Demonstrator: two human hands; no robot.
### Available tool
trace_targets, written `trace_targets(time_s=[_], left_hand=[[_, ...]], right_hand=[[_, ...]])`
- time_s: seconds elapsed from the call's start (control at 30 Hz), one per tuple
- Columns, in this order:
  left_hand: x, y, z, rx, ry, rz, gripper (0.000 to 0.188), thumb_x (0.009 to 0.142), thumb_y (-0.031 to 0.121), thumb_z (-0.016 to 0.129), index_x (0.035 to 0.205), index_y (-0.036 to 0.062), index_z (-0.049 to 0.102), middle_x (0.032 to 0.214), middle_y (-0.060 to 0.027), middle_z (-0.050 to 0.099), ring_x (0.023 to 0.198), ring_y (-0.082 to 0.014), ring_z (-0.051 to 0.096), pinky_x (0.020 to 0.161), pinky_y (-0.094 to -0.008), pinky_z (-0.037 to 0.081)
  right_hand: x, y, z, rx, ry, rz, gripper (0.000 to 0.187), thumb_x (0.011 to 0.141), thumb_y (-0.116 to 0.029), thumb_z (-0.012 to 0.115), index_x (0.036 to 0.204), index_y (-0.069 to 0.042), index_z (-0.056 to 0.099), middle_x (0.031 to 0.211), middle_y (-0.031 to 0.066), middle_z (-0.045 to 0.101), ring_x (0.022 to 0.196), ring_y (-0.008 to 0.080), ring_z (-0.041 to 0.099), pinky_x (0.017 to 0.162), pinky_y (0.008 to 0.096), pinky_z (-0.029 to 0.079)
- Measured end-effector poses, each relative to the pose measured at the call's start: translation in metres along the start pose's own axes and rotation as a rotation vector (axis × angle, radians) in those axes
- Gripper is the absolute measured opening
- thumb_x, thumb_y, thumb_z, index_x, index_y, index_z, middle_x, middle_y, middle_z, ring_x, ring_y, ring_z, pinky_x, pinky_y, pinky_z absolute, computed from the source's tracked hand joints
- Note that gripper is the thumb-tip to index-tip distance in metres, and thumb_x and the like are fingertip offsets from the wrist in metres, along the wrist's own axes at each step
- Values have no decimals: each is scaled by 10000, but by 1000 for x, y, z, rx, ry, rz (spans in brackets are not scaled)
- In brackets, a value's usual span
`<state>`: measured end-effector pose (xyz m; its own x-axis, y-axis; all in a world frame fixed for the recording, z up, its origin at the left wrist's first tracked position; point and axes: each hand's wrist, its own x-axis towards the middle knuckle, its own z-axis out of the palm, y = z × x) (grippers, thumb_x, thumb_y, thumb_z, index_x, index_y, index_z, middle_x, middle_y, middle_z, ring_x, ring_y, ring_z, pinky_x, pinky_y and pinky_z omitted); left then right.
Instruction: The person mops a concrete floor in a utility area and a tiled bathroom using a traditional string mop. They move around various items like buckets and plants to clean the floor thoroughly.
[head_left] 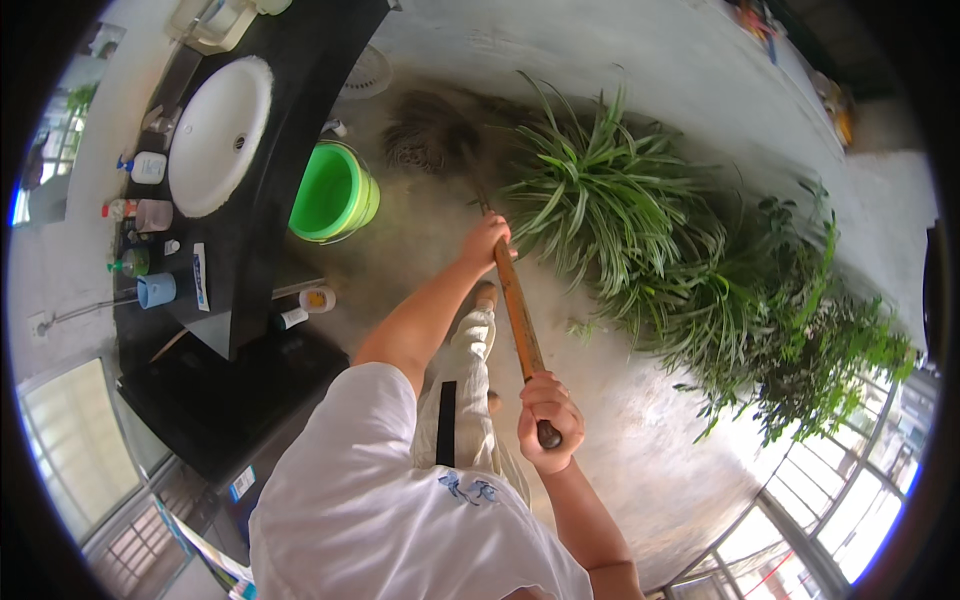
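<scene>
A mop with a long wooden handle [519,315] stretches away from me across the floor. Its dark, stringy mop head [425,135] lies on the floor at the far end, somewhat blurred. My left hand [486,242] is wrapped round the shaft partway down. Closer to my body, my right hand [551,420] grips the handle near its rounded dark end, which pokes out past the fingers. Just left of the mop head stands a bright green bucket [358,200] with a wire handle.
Leafy potted plants [610,190] crowd the right side along the wall. A black counter [290,110] with a white washbasin [215,150] and toiletries runs along the left. A white container [317,299] sits below the counter, near a black surface [220,400].
</scene>
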<state>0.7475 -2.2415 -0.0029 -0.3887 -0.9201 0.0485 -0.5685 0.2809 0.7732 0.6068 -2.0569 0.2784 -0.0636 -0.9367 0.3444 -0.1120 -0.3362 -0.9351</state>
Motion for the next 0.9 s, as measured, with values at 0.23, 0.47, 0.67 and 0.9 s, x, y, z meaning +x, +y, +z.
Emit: trace_targets(time_s=[0.23, 0.47, 0.67, 0.9], left_hand=[[-105, 86, 66, -22, -227, 192, 385, 610, 274, 807, 733, 96, 489, 821, -62, 542, 898, -262, 519, 854, -364, 445], [-230, 172, 120, -143, -265, 224, 254, 667, 237, 739, 730, 76, 552, 782, -87, 565, 831, -286, 553, 708, -398, 452], [-290, 202, 114, -84, -397, 59, 91, 698, 87, 617, 778, 79, 574, 824, -96, 573, 839, -299, 557, 719, -399, 448], [-299, 69, 57, -537, -353, -521, 468, 788, 8, 461, 1252, 73, 441, 1184, -120, 544, 1071, -217, 531, 881, -324, 439]], right_hand=[[-131, -87, -15, -60, 312, 33, 150, 757, 79, 504, 665, -7, 422, 680, 126, 530, 655, 242, 517, 741, 436, 456], [-223, -167, -66, -40, 538, 138, 114, 759, -30, 452, 652, -16, 414, 607, 112, 479, 608, 212, 465, 749, 422, 444], [-241, -180, -107, 106, 751, 245, 206, 781, -87, 403, 589, -96, 330, 543, 35, 329, 555, 164, 348, 733, 391, 418], [-195, -111, -126, 158, 1045, 252, 292, 879, -144, 400, 614, -123, 280, 572, -1, 254, 559, 128, 282, 778, 359, 399]])
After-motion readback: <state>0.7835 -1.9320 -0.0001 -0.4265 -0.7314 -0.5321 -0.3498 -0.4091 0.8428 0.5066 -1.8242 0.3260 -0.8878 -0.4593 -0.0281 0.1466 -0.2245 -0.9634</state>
